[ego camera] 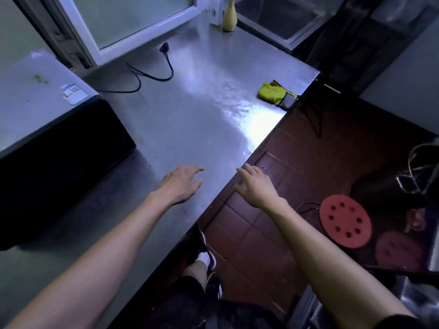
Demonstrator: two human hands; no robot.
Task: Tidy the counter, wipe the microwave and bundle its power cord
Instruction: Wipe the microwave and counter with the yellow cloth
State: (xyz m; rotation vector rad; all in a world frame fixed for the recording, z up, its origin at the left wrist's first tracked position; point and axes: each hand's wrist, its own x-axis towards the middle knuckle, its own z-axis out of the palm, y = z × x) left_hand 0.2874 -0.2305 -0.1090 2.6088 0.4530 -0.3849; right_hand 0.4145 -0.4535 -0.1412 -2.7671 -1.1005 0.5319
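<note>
The microwave (42, 119) stands at the left on the steel counter (190, 119), grey on top with a dark front. Its black power cord (152, 77) lies loose behind it in a curve, and the plug (164, 47) rests near the window frame. A yellow-green cloth (275, 93) lies crumpled at the counter's right edge. My left hand (183, 184) hovers over the counter's near part, fingers relaxed and empty. My right hand (255, 184) is stretched out beyond the counter's edge, above the floor, fingers loose and holding nothing.
A pale yellow bottle (229, 17) stands at the far end beside a sink (275, 17). A white-framed window (133, 27) runs along the back. To the right lie a brown tiled floor (285, 176), a red stool with holes (344, 224) and dark pots.
</note>
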